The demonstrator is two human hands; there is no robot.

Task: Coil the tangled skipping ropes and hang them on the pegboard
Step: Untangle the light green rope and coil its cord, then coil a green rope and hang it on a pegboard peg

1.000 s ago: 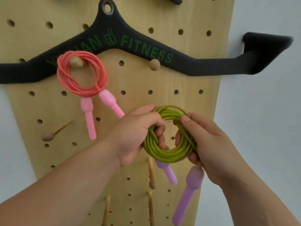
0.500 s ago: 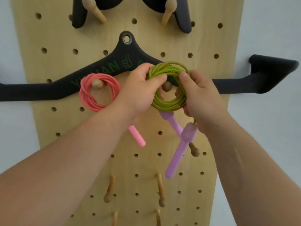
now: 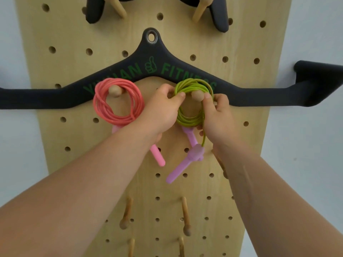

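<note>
A coiled green skipping rope (image 3: 191, 120) with two purple handles (image 3: 187, 160) is looped around a round wooden peg (image 3: 197, 95) on the wooden pegboard (image 3: 65, 52). My left hand (image 3: 161, 112) pinches the coil's left side near the top. My right hand (image 3: 218, 117) grips its right side, thumb beside the peg. A coiled red rope (image 3: 118, 101) with pink handles (image 3: 157, 156) hangs on a second peg (image 3: 114, 90) to the left; my left forearm hides part of its handles.
A black pull-down bar (image 3: 259, 95) with green lettering lies across both pegs and sticks out past the board on both sides. Another black handle (image 3: 219, 15) hangs on two pegs above. Several bare pegs (image 3: 185, 219) jut out lower down. Pale wall surrounds the board.
Both hands have lifted the green coil up from the lower board and slipped it over the right-hand peg. The purple handles now dangle below it.
</note>
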